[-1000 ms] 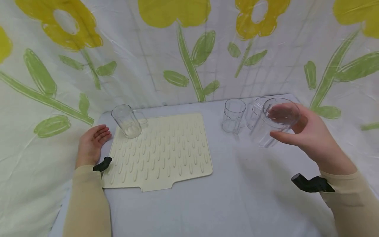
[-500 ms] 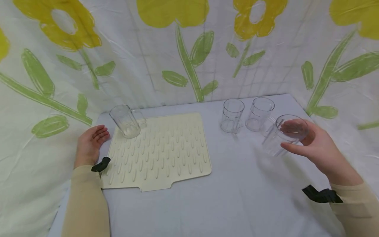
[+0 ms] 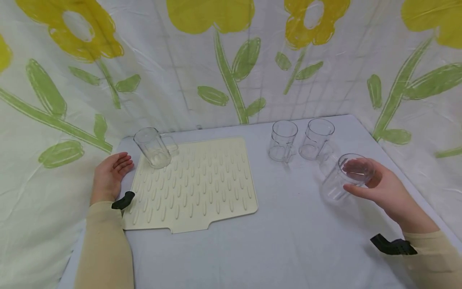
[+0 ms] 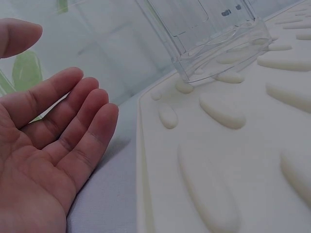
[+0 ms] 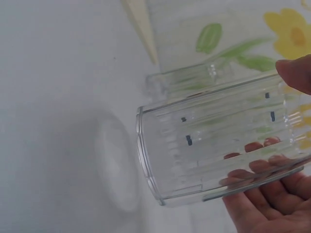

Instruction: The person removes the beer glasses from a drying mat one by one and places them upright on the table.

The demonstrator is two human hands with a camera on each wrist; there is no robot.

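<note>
My right hand [image 3: 388,192] grips a clear mug [image 3: 333,185] around its upper part, thumb on the near side and fingers on the far side. The mug leans, its base close over the table; in the right wrist view a pale ring of light lies on the cloth beside that base. My left hand [image 3: 110,176] rests beside the left edge of a cream ridged drying mat [image 3: 202,188], palm turned inward, fingers loosely bent around nothing. Another clear mug [image 3: 153,148], its handle to the right, stands on the mat's far left corner, just past the left fingertips.
Two more clear mugs, a left one [image 3: 283,140] and a right one [image 3: 317,138], stand side by side at the back right of the white-covered table [image 3: 274,249]. A curtain [image 3: 144,60] with yellow flowers hangs behind the table's far edge.
My right hand has carried its mug rightward and toward me, away from the two back mugs, then lower toward the table. My left hand and the mug on the mat have stayed put.
</note>
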